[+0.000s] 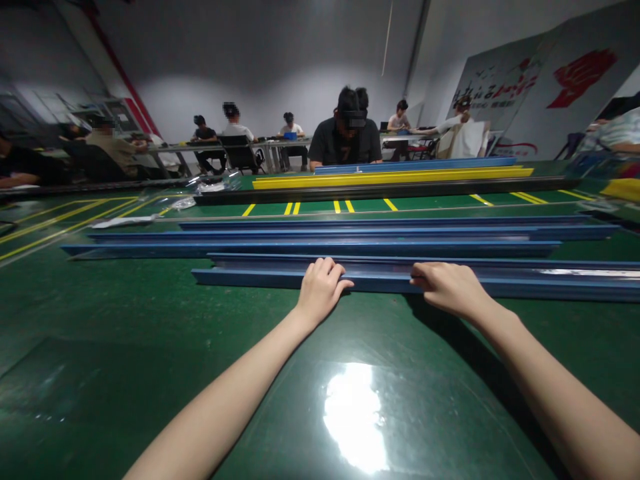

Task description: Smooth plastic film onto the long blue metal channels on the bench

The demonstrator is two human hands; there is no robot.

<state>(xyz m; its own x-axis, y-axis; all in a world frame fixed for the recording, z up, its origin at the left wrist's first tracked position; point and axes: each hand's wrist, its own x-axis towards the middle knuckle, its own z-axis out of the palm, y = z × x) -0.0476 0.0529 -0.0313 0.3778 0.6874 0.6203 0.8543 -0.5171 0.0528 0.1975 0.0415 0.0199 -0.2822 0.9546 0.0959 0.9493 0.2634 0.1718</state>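
Observation:
A long blue U-shaped channel (255,278) lies across the green table in front of me, its open side up. My left hand (321,285) is closed over its near wall, fingers over the top edge and thumb along the front. Farther right, my right hand (445,283) is held in a pinch at the same channel. Whatever sits between those fingertips is too small or hidden to make out. To the right of that hand, a shiny pale strip (590,273) shows inside the channel.
More blue channels (310,249) lie just behind, parallel. Beyond them are a black strip (380,191) and a yellow strip (400,177). Crumpled clear plastic (185,203) rests at the left. A person (345,133) sits opposite; several others work at tables behind.

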